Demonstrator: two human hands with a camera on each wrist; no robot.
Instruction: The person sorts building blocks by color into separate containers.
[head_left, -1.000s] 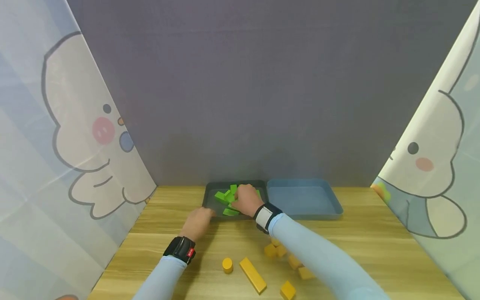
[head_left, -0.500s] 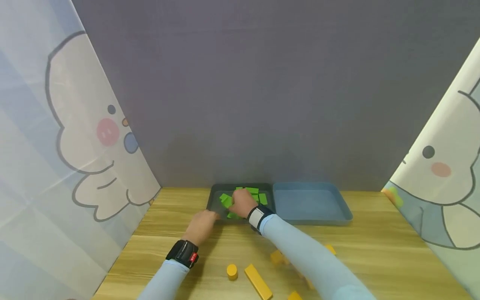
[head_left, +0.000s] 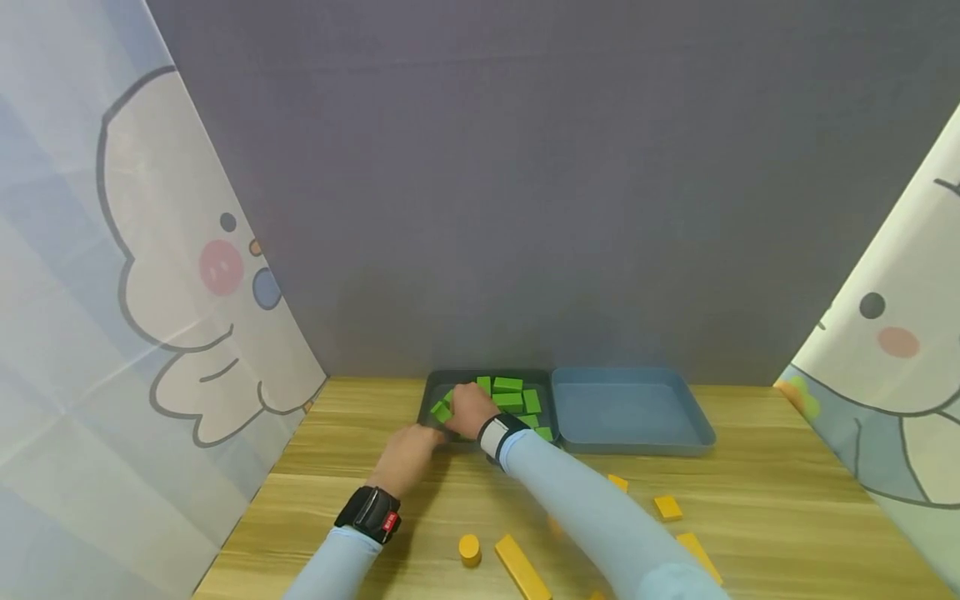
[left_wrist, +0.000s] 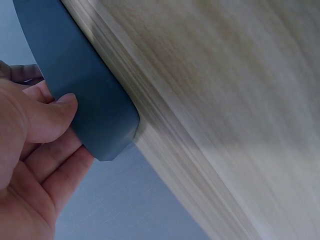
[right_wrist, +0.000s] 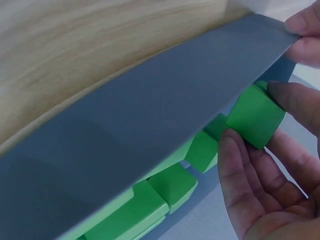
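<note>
- Two pale blue sleeves (head_left: pixel 592 508) reach forward from the near edge, each with a dark band (head_left: pixel 369 514) at its wrist.
- Between the sleeves, on the wood table (head_left: pixel 787 517), a yellow cylinder (head_left: pixel 469 550) stands upright, and a yellow bar (head_left: pixel 523 568) lies just to its right.
- Right of the right sleeve lie a second yellow bar (head_left: pixel 701 557) and, a little beyond it, a flat yellow piece (head_left: pixel 667 508); other yellow bits are partly covered by that sleeve.
- The left hand (head_left: pixel 407 458) holds the dark tray (left_wrist: pixel 95 110) at its near left corner — thumb against the outer wall, fingers on the other side.
- The right hand (head_left: pixel 472 410) is over the left part of this tray, its fingers drawn narrow around a green block (right_wrist: pixel 256 116), which they pinch just inside the near wall, by the corner. Whether that block touches the tray floor I cannot tell.
- More green blocks (head_left: pixel 507 402) lie in the dark tray, most of them to the right of the right hand, a few to its left.
- The blue tray (head_left: pixel 637 417) sits beside the dark one, on its right.
- Behind both trays rises a grey backdrop (head_left: pixel 480 167), flanked by pale curtains (head_left: pixel 60 333) printed with cartoon animals.
</note>
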